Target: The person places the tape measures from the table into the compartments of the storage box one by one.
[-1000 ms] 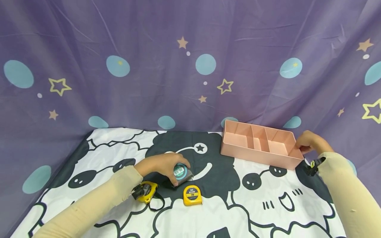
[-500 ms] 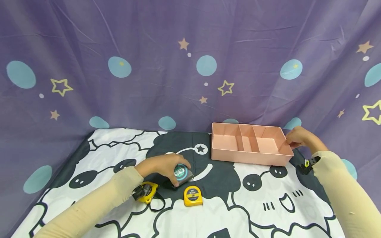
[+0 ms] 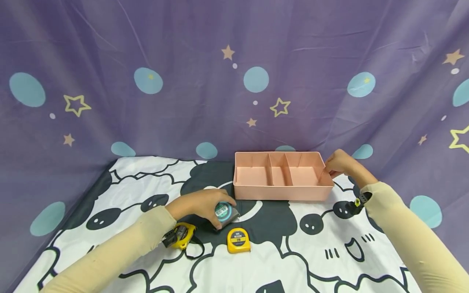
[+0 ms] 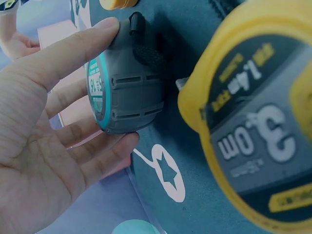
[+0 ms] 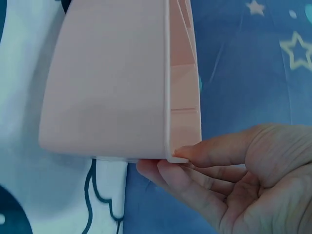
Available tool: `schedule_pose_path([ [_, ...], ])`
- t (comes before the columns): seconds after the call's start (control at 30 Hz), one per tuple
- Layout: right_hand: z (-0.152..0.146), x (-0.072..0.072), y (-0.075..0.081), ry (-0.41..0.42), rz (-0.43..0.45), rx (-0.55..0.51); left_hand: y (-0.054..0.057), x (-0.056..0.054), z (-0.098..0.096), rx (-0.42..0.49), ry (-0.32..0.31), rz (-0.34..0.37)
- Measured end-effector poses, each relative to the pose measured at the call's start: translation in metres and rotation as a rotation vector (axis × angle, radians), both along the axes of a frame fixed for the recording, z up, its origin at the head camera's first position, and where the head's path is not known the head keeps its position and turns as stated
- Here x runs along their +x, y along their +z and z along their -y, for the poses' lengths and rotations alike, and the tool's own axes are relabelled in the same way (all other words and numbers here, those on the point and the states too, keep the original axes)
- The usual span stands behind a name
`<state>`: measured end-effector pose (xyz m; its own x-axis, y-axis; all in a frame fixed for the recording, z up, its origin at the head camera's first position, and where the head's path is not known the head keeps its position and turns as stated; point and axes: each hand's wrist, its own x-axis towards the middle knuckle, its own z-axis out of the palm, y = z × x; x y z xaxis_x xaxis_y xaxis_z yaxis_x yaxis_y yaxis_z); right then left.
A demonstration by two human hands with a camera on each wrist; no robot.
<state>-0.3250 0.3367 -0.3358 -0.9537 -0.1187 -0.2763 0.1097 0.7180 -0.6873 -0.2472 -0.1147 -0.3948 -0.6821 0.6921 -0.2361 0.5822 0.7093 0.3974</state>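
Observation:
My left hand [image 3: 205, 204] grips a grey tape measure with a teal-ringed label [image 3: 223, 212], low over the dark patch of the cloth. In the left wrist view the thumb and fingers reach round the case of this grey tape measure [image 4: 134, 97]. At the back, my right hand [image 3: 338, 162] pinches the right end wall of a pink box [image 3: 282, 193] with three compartments. The right wrist view shows the thumb inside that wall and the fingers outside, at the corner of the pink box [image 5: 107, 87].
A yellow and black tape measure [image 3: 183, 236] with a black wrist strap lies beside my left wrist. Another yellow tape measure [image 3: 238, 240] lies in front of the left hand. A purple curtain [image 3: 176, 81] hangs behind the cartoon-printed cloth [image 3: 311, 260].
My right hand has moved the pink box left along the back and turned it nearly square to the front edge. The left hand and its grey tape measure have stayed in place.

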Motion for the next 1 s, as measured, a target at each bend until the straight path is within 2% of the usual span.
schedule_pose_path([
  [0.1,0.012,0.0,-0.001,0.008,-0.03,-0.002,0.002,0.002,0.001,0.003,-0.014,-0.031],
  [0.27,0.029,-0.003,-0.004,0.011,-0.033,-0.029,0.004,0.005,0.001,0.001,-0.027,-0.046],
  [0.63,0.05,-0.006,-0.016,0.018,-0.046,-0.062,0.0,0.009,-0.002,-0.041,-0.036,-0.112],
  [1.0,0.062,-0.012,-0.026,-0.015,-0.026,-0.059,0.0,0.01,-0.002,-0.032,-0.019,-0.091],
])
